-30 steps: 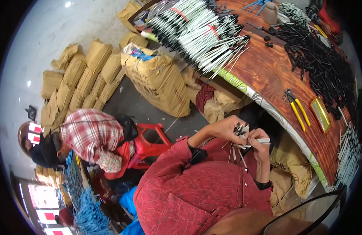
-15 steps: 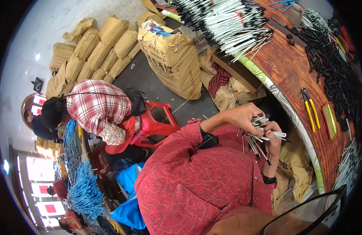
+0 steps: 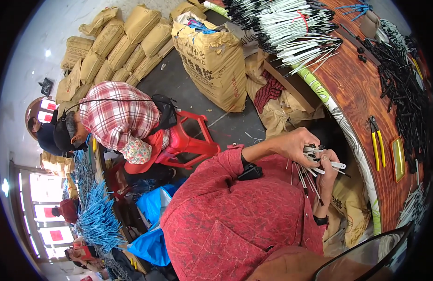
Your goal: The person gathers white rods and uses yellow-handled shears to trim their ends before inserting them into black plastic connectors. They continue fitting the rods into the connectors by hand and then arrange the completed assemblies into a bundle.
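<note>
My left hand [image 3: 298, 146] is closed round a bundle of thin white plastic sticks with black ends [image 3: 304, 180]; their lower ends fan out below it. Close against it, my right hand [image 3: 327, 169] has its fingers pinched on a flat white strip with a rounded end [image 3: 337, 165], part of the same cluster. Both hands are held in front of my red jacket, beside the table's edge. Fingers and sticks overlap, so I cannot tell which sticks each hand bears.
The wooden table [image 3: 352, 89] carries a heap of white sticks [image 3: 291, 28], black pieces [image 3: 404, 98], yellow-handled pliers [image 3: 377, 143] and a yellow-rimmed tray [image 3: 398, 159]. A large paper sack [image 3: 209, 65] stands beyond. A person in a checked shirt [image 3: 120, 107] sits on a red stool [image 3: 195, 140] by blue sticks [image 3: 99, 215].
The view has shifted slightly, so the surroundings sit a little differently. Both hands keep hold of the sticks, with only small finger movements.
</note>
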`<state>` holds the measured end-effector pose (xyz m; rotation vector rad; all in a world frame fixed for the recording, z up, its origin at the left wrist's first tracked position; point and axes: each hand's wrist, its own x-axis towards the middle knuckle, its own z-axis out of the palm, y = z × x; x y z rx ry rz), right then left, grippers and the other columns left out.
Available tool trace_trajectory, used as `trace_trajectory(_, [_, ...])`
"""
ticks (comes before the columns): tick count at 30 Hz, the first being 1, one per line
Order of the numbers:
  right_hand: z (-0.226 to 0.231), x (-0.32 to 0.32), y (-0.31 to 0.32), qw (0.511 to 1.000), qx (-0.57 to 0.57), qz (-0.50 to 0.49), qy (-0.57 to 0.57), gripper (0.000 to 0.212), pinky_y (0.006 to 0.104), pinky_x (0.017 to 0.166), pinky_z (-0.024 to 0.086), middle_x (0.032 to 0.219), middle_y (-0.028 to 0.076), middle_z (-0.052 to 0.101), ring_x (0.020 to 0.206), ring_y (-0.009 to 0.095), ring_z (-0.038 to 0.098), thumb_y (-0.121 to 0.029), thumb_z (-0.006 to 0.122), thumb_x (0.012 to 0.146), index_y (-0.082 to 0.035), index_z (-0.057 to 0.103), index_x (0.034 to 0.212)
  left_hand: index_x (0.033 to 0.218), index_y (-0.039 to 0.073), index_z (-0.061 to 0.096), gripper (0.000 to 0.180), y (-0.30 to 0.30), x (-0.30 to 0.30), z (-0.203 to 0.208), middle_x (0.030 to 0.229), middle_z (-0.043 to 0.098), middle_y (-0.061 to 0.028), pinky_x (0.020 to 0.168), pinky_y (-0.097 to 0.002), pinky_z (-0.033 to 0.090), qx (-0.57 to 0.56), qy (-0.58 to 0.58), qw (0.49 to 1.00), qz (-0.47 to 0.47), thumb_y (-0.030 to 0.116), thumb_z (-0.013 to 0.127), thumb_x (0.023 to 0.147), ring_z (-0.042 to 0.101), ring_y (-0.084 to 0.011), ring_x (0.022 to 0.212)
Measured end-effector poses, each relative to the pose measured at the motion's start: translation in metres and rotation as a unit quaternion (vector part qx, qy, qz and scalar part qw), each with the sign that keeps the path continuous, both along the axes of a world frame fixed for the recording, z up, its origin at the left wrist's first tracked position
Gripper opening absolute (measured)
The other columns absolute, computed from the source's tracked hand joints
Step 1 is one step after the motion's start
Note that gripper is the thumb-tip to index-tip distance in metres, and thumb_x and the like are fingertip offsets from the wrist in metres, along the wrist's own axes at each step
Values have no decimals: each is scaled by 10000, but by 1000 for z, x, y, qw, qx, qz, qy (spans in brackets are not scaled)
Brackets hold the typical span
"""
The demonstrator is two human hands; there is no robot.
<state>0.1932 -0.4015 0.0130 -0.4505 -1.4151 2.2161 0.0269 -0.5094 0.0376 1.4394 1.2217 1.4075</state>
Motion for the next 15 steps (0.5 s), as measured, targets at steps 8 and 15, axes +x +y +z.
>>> trace_trajectory(8, [-35,-5,99,994,55,-53,-84,193,257,630,400,732,-12,501,682,80,467,-81,569,929,-67,513,745,798,40,678,139,106,-1,-50,772,646,-49,626,-285,490,35,25,998,37,71,801,740,629,-148,704])
trace_trajectory(15, [-169,59,275,996,-20,54,65,208,263,745,428,865,20,576,797,105,523,-205,722,866,-55,581,895,855,20,693,112,266,42,-154,832,671,-68,679,-292,506,-21,-11,1000,1,30,760,766,631,-142,742])
